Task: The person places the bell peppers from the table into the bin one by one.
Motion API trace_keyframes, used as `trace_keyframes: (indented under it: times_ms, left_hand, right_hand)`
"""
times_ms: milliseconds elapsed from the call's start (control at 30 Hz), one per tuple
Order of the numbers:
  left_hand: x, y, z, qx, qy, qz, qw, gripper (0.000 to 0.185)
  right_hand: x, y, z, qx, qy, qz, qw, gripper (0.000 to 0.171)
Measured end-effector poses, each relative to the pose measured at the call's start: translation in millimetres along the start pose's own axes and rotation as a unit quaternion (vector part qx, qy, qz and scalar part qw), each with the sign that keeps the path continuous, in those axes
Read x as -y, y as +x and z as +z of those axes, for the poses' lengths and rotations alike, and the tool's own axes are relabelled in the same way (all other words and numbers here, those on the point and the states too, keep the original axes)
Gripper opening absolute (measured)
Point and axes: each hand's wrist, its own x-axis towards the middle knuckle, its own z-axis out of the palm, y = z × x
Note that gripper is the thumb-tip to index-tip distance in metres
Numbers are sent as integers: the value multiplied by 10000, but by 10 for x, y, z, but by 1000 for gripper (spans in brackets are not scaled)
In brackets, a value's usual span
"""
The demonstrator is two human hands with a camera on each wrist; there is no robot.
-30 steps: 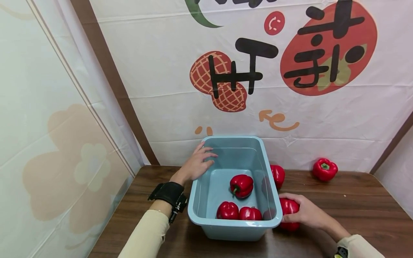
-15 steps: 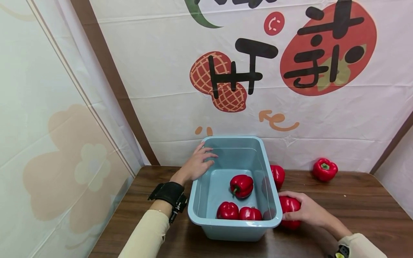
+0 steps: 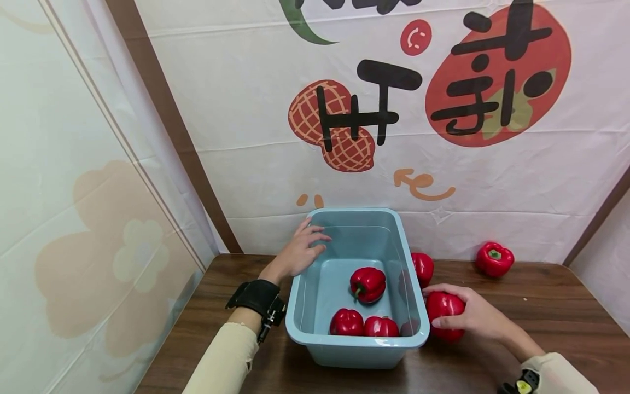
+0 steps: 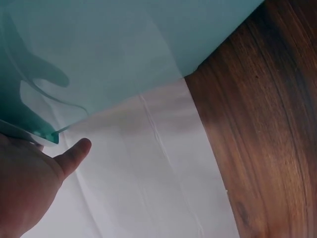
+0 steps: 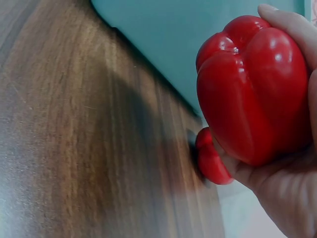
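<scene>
Head view: A blue bin (image 3: 351,350) stands on a brown wood-grain tabletop (image 3: 551,309) before a white printed backdrop (image 3: 236,180). The left hand (image 3: 301,253), a black strap (image 3: 258,298) at its wrist, rests at the bin's left rim, its fingers apart and reaching over the edge. The right hand (image 3: 476,312) is clamped on a red bell pepper (image 3: 443,313), located just beside the bin's right wall, outside it. Within the bin lie three more: a pepper with green stem (image 3: 368,284) and, at the near end, a pair side by side, the left pepper (image 3: 346,322) and the right pepper (image 3: 381,327). Outside, a partly hidden pepper (image 3: 423,268) sits by the right wall; the far pepper (image 3: 494,259) lies well apart, near the backdrop.

Left wrist view: One finger extends outside the bin; dark finger shapes show through its wall.

Right wrist view: Fingers curl round the held pepper, its lobed end showing; a smaller-looking red pepper appears behind.
</scene>
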Motion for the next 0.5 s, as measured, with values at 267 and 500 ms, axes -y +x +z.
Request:
trace_keyframes:
  times_ms: [267, 500]
  left_hand:
    - [27, -3, 17, -155, -324, 0, 9994, 30]
    - [18, -9, 16, -172, -434, -32, 9989, 29]
  right_hand:
    - [57, -35, -71, -167, 26, -300, 9994, 61]
    - [93, -41, -131, -324, -70, -262, 9991, 60]
